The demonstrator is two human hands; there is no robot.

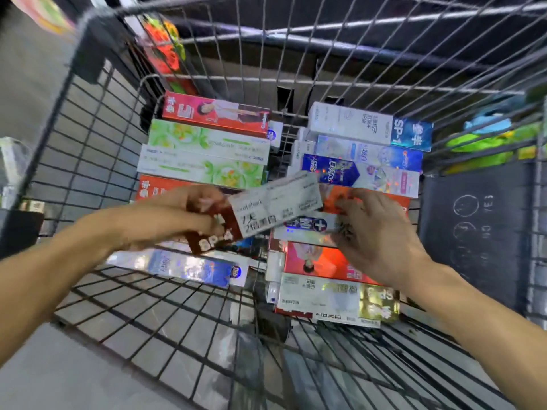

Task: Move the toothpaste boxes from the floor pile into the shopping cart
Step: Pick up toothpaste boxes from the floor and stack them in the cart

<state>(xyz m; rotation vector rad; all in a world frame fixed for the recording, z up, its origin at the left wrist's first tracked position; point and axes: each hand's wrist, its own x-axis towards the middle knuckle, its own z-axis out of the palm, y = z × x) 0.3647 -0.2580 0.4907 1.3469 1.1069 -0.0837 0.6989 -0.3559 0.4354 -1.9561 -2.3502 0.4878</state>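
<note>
In the shopping cart (88, 119), stacked toothpaste boxes (207, 143); left hand (189, 214) grips a red-and-white box (266, 208), right hand (381, 232) relaxed.

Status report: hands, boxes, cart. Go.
Left hand grips white-and-maroon box over cart. Right hand open, touching stacked boxes. Nothing blocking.

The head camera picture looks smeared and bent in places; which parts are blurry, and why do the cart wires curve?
Head view: the left hand and the red-and-white box it holds are motion-smeared, as is the right hand; the stacked boxes read sharper; the cart wires bow outward from the wide-angle lens; foil boxes show glare.
</note>
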